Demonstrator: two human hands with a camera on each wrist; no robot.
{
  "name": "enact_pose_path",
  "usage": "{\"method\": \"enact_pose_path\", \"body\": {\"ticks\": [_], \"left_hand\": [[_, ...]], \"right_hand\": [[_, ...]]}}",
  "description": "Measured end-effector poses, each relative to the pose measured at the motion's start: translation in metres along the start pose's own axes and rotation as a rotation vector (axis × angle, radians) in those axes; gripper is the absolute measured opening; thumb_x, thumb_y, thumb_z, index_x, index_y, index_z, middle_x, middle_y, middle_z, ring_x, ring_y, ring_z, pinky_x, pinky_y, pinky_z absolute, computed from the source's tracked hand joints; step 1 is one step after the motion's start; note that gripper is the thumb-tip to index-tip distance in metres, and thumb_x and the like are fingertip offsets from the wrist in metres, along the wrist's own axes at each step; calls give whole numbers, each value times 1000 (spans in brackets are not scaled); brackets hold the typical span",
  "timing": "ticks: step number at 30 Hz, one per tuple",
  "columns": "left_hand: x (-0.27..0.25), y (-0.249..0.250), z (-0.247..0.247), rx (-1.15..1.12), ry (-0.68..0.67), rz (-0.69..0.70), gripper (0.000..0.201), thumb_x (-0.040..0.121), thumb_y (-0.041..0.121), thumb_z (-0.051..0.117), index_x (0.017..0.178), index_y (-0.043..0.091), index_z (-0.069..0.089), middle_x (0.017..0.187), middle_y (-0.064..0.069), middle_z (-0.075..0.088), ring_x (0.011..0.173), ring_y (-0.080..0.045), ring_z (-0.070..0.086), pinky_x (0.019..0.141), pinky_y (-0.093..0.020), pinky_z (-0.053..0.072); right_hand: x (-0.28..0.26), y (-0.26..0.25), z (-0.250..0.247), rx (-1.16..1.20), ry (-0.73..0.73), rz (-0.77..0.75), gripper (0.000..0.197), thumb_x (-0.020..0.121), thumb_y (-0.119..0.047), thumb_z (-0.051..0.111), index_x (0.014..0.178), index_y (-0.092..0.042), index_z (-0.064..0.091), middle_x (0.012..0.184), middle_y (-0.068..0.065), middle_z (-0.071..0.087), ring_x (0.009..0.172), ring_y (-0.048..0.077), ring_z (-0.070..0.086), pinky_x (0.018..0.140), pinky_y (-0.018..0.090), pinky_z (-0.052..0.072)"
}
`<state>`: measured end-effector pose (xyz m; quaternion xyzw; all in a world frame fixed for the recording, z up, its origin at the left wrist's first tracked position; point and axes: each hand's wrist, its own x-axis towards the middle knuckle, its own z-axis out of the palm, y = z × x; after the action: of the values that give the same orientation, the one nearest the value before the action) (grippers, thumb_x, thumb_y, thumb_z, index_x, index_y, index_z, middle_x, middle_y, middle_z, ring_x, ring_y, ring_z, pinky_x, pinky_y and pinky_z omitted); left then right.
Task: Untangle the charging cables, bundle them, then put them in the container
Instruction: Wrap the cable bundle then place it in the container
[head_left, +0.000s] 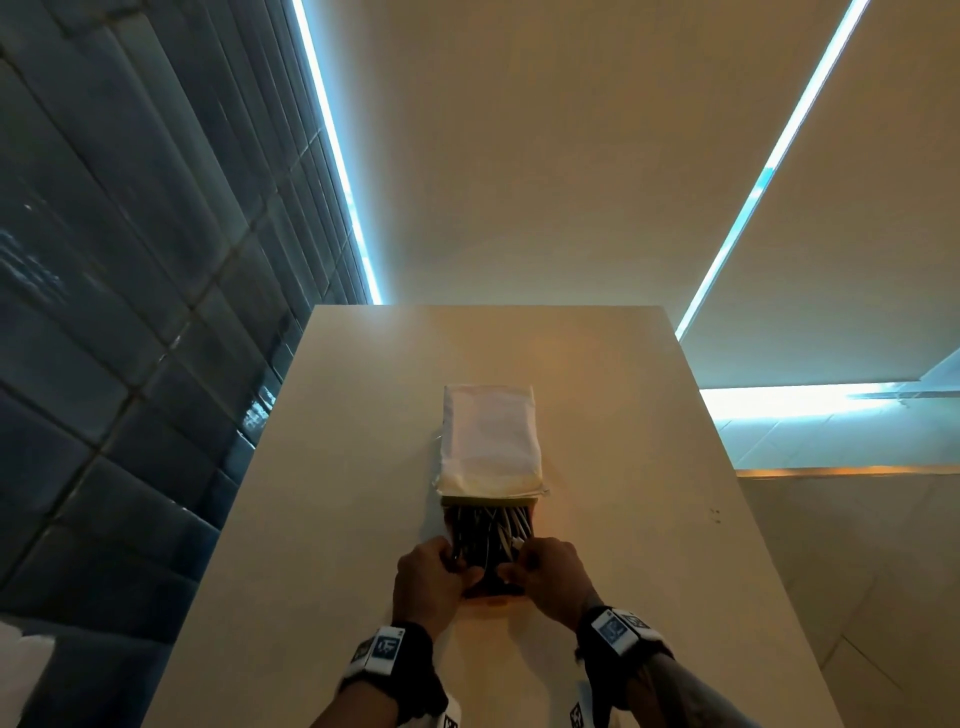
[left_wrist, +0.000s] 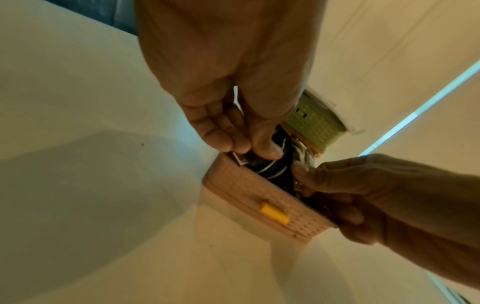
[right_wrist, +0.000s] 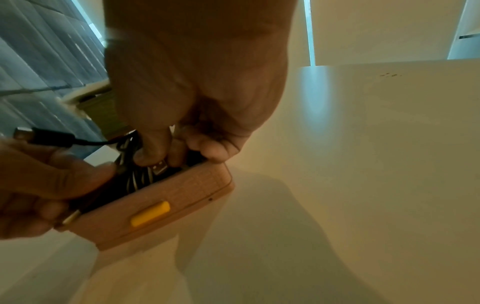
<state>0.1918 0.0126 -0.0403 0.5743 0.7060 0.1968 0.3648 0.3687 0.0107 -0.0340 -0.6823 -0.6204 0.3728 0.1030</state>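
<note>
A beige container (left_wrist: 246, 185) with a yellow latch (left_wrist: 275, 211) stands on the white table (head_left: 337, 467). Its white lid (head_left: 491, 441) is tipped back open. Black and white charging cables (head_left: 491, 530) fill the inside. My left hand (head_left: 441, 577) curls over the near left corner with its thumb down on the cables (left_wrist: 275, 170). At the near right corner, my right hand (head_left: 550, 571) grips the same mass of cables (right_wrist: 135, 179) beside a USB plug (right_wrist: 159, 167). A black plug (right_wrist: 39, 135) sticks out over the left hand (right_wrist: 52, 174).
The table is narrow. A dark tiled wall (head_left: 104, 312) runs close along its left edge and a pale floor (head_left: 857, 571) lies to the right. Bare tabletop surrounds the container on all sides.
</note>
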Motion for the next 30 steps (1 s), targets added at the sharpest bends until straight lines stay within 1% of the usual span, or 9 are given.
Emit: {"method": "enact_pose_path", "body": {"ticks": [2, 4, 6, 10, 15, 20, 24, 26, 30], "left_hand": [[0, -1, -3, 44, -22, 82, 21, 72, 32, 80, 78, 21, 63, 75, 4, 65, 79, -22, 66, 63, -27, 48], [1, -5, -3, 161, -63, 159, 35, 77, 43, 73, 107, 25, 65, 95, 1, 70, 89, -21, 67, 69, -29, 51], [1, -5, -5, 302, -133, 174, 45, 81, 50, 66, 118, 24, 60, 107, -2, 68, 97, -23, 66, 73, -30, 50], [9, 5, -6, 374, -277, 126, 44, 79, 44, 67, 112, 15, 64, 109, -7, 67, 96, -23, 66, 79, -34, 53], [21, 20, 1, 238, -166, 81, 35, 74, 32, 74, 106, 16, 71, 102, -4, 73, 92, -19, 69, 77, -28, 54], [6, -1, 10, 279, -111, 62, 45, 68, 44, 76, 107, 25, 68, 102, 2, 71, 93, -18, 67, 74, -29, 53], [9, -5, 3, 160, -198, 69, 36, 64, 29, 81, 97, 19, 68, 92, 1, 71, 85, -17, 66, 73, -29, 54], [9, -9, -9, 10, -234, 1, 39, 58, 24, 84, 90, 18, 63, 86, 2, 70, 80, -14, 64, 70, -26, 53], [4, -16, -22, -374, -231, -152, 77, 48, 57, 85, 104, 18, 50, 94, -6, 69, 83, -19, 69, 70, -29, 55]], "right_hand": [[-1, 2, 3, 9, 10, 0, 28, 87, -38, 66, 66, -21, 59, 65, -6, 53, 51, 3, 42, 45, 13, 30], [0, 5, 5, 17, 17, -2, 26, 86, -39, 67, 79, -14, 70, 71, -2, 59, 56, 8, 48, 47, 12, 30], [2, 6, 6, 33, 15, 5, 26, 86, -38, 67, 84, -13, 73, 74, -2, 61, 63, 13, 53, 50, 14, 33], [2, 6, 6, 39, 4, 13, 26, 87, -37, 66, 86, -12, 72, 74, -2, 60, 59, 11, 51, 51, 16, 34], [4, 8, 6, 7, 10, -23, 24, 87, -38, 65, 77, -16, 68, 60, -6, 47, 52, 7, 41, 49, 18, 29], [5, 6, 6, -5, 4, 12, 29, 84, -37, 67, 90, -9, 72, 74, 0, 57, 67, 18, 53, 59, 24, 36], [6, 7, -1, 6, -97, 19, 23, 78, -39, 70, 74, -16, 68, 75, 0, 58, 71, 16, 54, 64, 29, 43], [6, 10, -9, 181, -136, 71, 28, 79, -44, 72, 69, -21, 60, 73, -2, 60, 62, 12, 56, 54, 24, 45], [6, 8, -16, 474, -101, 202, 50, 86, -57, 59, 74, -9, 58, 65, 4, 60, 48, 17, 58, 43, 24, 46]]}}
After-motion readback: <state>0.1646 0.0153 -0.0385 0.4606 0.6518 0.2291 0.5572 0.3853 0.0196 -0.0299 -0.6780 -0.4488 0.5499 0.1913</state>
